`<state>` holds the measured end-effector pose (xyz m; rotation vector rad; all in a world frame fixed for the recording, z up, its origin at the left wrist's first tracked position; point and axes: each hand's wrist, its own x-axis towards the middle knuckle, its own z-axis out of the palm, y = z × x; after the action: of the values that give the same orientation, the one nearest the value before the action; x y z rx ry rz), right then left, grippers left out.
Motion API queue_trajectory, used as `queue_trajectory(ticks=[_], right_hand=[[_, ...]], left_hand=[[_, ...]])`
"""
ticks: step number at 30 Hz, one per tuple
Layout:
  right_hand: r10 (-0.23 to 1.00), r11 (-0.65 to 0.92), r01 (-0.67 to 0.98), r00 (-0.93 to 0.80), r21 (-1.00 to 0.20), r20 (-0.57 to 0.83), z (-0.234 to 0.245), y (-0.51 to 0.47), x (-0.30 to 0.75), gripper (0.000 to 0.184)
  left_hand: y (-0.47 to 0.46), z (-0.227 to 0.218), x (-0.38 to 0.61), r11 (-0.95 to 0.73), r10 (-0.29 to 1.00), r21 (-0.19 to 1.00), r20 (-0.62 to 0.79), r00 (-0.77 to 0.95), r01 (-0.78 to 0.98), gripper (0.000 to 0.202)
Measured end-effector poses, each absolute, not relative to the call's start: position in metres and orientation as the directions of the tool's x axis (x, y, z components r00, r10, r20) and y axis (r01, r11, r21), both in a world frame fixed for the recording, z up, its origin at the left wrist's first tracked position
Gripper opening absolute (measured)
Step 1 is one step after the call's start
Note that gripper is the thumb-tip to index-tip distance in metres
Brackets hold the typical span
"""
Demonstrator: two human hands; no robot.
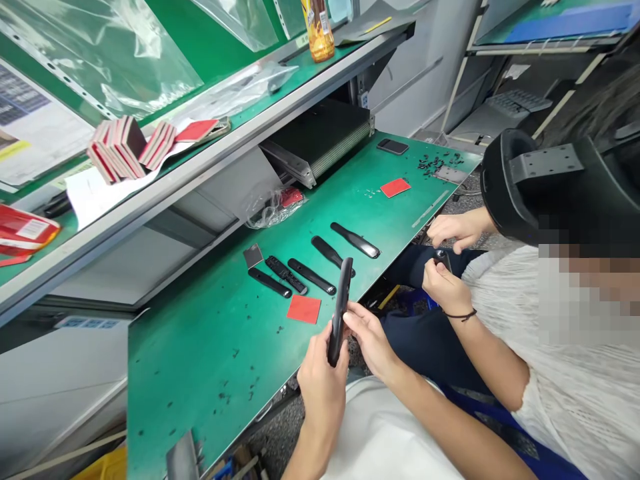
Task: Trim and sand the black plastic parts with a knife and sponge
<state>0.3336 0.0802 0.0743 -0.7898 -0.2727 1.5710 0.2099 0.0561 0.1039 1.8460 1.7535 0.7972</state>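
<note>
My left hand (323,377) grips the lower end of a long, slim black plastic handle part (341,300), held upright above the table's front edge. The fingers of my right hand (370,337) are closed against its right side; whatever lies under those fingertips is hidden. Beyond it several similar black parts lie in a loose row, among them a glossy-ended one (355,240) and a ribbed one with its inside showing (286,274). A red square pad (303,309) rests just left of the held part, and a small grey square (253,256) sits behind the row.
On the right, a co-worker's hands (447,287) hold a small dark part near the table edge. The green table (200,360) carries black scraps, another red pad (395,188), a phone (393,146) and a clear bag (273,208). A shelf above holds stacked red-edged pads (117,150) and a bottle (319,33).
</note>
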Motion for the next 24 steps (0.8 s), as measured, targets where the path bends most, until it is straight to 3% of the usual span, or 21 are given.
queue_trajectory(ticks=[7, 12, 17, 24], right_hand=[[0.921, -0.201, -0.713, 0.097, -0.672, -0.378, 0.070, 0.079, 0.324, 0.057], [0.893, -0.234, -0.694, 0.124, -0.681, -0.433, 0.063, 0.078, 0.317, 0.056], [0.908, -0.253, -0.676, 0.081, -0.692, -0.411, 0.064, 0.075, 0.318, 0.063], [0.905, -0.267, -0.590, 0.118, -0.762, -0.409, 0.048, 0.076, 0.306, 0.050]], left_hand=[[0.046, 0.091, 0.212, -0.195, 0.971, 0.506, 0.218, 0.094, 0.840, 0.032], [0.042, 0.080, 0.205, -0.255, 0.957, 0.461, 0.248, 0.153, 0.850, 0.032], [0.041, 0.073, 0.197, -0.211, 0.971, 0.484, 0.200, 0.127, 0.849, 0.029], [0.045, 0.061, 0.186, -0.078, 0.995, 0.634, 0.002, 0.100, 0.770, 0.029]])
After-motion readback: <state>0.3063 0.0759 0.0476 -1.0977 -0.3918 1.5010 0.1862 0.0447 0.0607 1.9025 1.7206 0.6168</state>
